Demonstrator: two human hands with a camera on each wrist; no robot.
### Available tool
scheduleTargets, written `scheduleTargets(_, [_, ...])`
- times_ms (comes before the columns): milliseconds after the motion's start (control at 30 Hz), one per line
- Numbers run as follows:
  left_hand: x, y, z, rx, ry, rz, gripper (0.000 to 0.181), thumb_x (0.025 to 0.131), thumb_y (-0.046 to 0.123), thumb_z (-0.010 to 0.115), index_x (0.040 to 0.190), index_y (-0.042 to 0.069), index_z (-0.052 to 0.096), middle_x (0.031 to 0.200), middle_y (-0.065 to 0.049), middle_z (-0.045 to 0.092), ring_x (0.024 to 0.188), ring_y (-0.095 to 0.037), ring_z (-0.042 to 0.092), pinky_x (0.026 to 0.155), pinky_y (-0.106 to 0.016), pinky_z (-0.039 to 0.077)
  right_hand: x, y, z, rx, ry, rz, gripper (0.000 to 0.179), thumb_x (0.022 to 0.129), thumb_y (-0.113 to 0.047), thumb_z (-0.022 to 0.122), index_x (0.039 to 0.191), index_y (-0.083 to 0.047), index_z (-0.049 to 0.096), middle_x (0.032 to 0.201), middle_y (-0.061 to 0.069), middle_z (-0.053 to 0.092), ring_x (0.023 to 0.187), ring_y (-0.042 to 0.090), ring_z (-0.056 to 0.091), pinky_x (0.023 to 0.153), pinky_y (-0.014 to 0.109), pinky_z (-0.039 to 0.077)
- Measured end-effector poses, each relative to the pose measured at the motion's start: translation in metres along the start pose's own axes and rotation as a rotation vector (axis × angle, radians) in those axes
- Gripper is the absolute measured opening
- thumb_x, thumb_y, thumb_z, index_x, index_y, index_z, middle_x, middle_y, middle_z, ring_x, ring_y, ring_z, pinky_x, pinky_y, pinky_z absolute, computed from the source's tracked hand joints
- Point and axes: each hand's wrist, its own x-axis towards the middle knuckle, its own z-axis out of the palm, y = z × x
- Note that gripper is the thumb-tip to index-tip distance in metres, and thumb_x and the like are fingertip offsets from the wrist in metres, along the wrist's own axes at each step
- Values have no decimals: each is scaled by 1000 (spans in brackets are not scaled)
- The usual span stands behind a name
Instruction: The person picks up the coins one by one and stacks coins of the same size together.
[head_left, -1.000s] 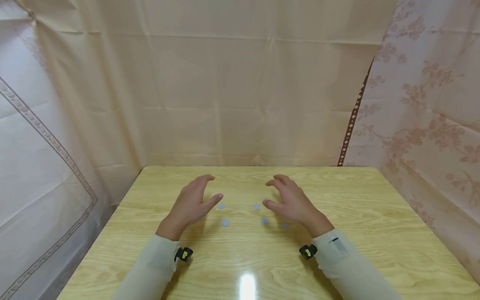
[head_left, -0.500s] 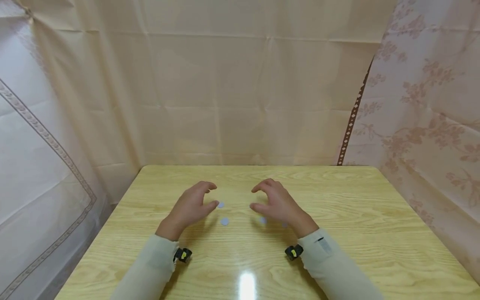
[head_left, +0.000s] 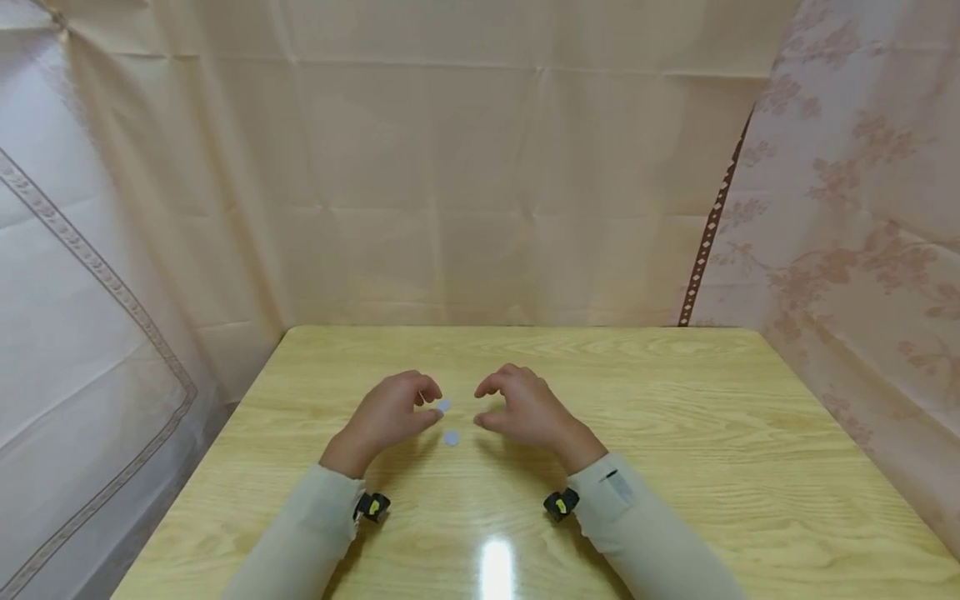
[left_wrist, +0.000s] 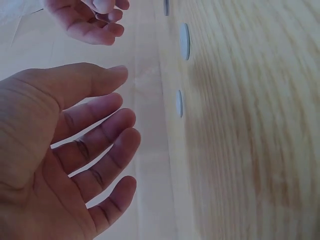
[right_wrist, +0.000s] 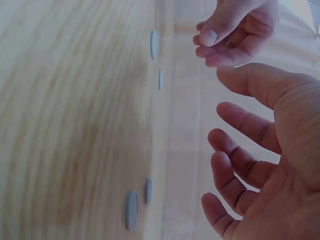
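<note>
Both hands, left hand (head_left: 386,415) and right hand (head_left: 525,410), hover with fingers loosely apart, holding nothing, cupped around small grey discs (head_left: 451,437) lying flat on the desk (head_left: 712,433).

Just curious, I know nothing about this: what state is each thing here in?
Left hand: open, fingers loosely curved, holding nothing, above the table.
Right hand: open, empty, above discs.
Discs: lying flat, apart, untouched.
Table: glossy, level.

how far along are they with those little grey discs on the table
Done: nothing visibly; the grey discs lie flat and apart on the table. In hand: the left hand and right hand hover either side of them, fingers loosely curved, holding nothing. Left: every disc; none is gripped yet.
</note>
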Motion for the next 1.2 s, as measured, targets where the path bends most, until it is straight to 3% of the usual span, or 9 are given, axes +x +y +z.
scheduleTargets(167, [2,1,2,-16,-38,-14,22,89,22,82,107,10,76,98,2,71,85,-13,60,77,-36,53,3,-4,5,111,-52,23,32,90,-28,80,116,-10,74,119,11,64,110,33,60,94,47,50])
scheduleTargets(500, [1,-1,3,-29,-97,-34,24,87,21,85,106,11,76,92,4,69,78,-13,59,74,-33,53,4,-5,15,224,-81,80,24,90,-19,80,111,-9,74,111,9,65,94,18,63,84,37,55])
scheduleTargets(833, [4,-1,8,-67,-136,9,25,84,16,86,106,9,76,89,5,69,76,-12,59,76,-34,53,3,-3,19,221,-101,102,19,89,-16,80,106,-9,74,101,6,66,86,16,61,81,34,53])
scheduleTargets(1200, [0,-4,13,-40,-184,-34,26,82,17,89,102,11,75,92,4,70,82,-14,60,83,-39,55,3,-3,26,196,-158,100,25,89,-18,82,110,-8,74,93,-2,67,85,13,59,79,30,52])
